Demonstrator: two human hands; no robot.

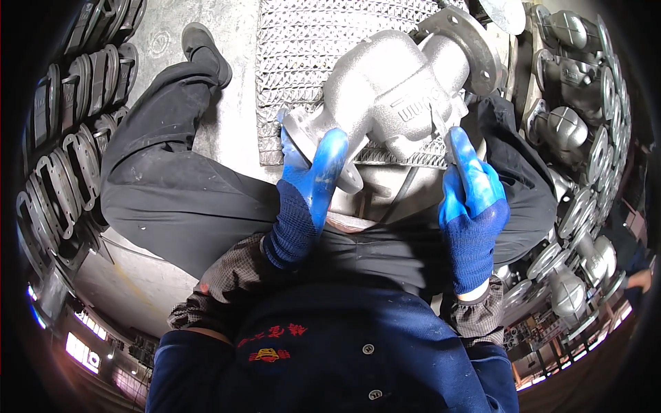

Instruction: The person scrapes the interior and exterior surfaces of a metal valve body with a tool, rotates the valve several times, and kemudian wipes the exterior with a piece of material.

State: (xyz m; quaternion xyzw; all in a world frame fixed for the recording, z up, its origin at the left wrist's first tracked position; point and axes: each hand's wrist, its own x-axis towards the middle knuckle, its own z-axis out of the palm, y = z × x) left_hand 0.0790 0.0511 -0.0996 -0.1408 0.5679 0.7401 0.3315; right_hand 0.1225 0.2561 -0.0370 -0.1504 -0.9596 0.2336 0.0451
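A silver-grey cast valve body with raised lettering lies tilted in front of me, a round flange at each end. My left hand, in a blue coated glove, is closed around the near-left flange, with the thumb on its near side. My right hand, gloved the same way, is closed at the casting's near right side. From its fingers a thin, pointed grey strip, like a scraper blade, reaches up against the casting. Its grip end is mostly hidden by the glove.
Beneath the valve body is a metal mesh surface. My legs are spread on either side. Rows of flanged castings stand at the left, and more valve bodies are stacked at the right. Another person's hand shows at the far right.
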